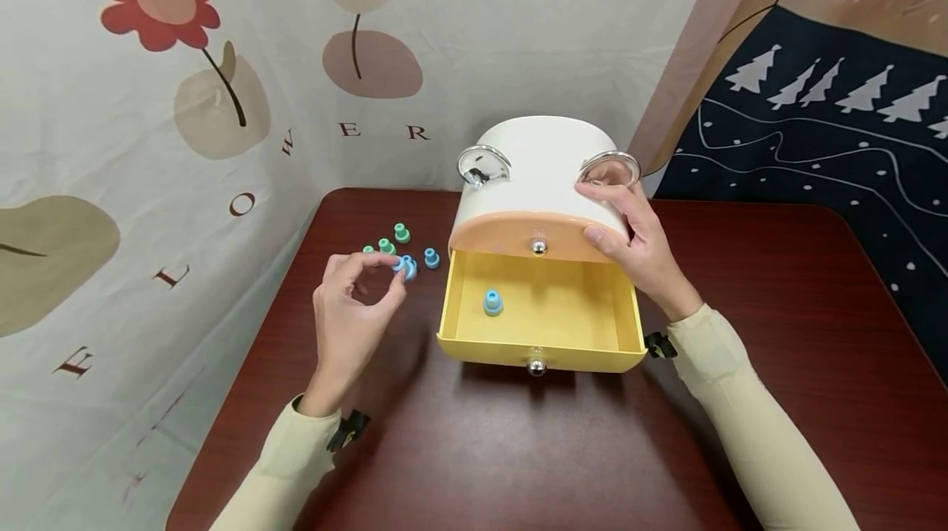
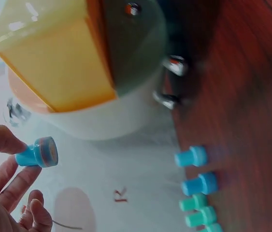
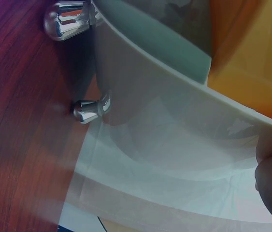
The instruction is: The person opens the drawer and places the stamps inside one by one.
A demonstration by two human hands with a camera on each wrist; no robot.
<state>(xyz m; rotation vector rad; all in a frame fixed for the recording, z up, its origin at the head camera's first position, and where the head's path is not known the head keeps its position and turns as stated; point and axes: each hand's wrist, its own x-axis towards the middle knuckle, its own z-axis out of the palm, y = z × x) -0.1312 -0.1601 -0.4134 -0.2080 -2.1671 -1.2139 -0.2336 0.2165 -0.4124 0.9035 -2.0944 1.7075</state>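
My left hand pinches a small blue toy stamp between thumb and fingertips, left of the drawer box. This white box has rounded sides, silver ear-like rings on top and an orange upper drawer front. Its yellow lower drawer is pulled out, and one blue stamp stands inside toward the left. With my right hand I grip the box's right front corner, thumb on the orange front and fingers on top. In the right wrist view only part of that hand shows.
Beside the box on the left, blue stamps and several green stamps stand on the dark red wooden table. A printed flower cloth hangs behind. Silver knobs stick out from the drawer fronts.
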